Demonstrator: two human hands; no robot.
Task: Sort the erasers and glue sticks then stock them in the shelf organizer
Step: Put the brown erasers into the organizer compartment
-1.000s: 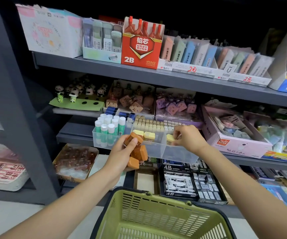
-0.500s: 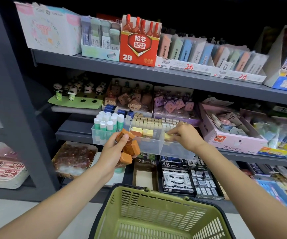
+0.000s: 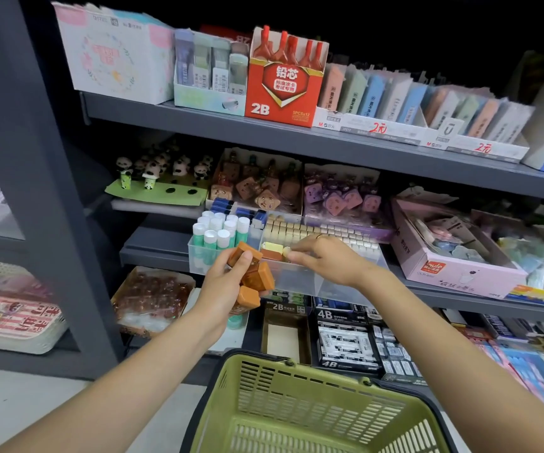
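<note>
Several orange-brown erasers (image 3: 251, 275) are clutched in a loose stack by the left hand (image 3: 228, 282), just in front of the clear shelf organizer (image 3: 297, 279); one could be dropped if that crowded grip slackens. A small pale eraser (image 3: 286, 252) is pinched by the right hand (image 3: 324, 256) over the middle compartment, where yellow and brown erasers lie. Glue sticks (image 3: 218, 232) are stood upright in the left compartment. A green basket (image 3: 297, 407) is seen below.

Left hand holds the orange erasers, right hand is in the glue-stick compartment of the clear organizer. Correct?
Not quite. The head view shows the right hand over the eraser compartment, beside the glue sticks, not among them. The left hand does hold the orange erasers at the clear organizer.
</note>
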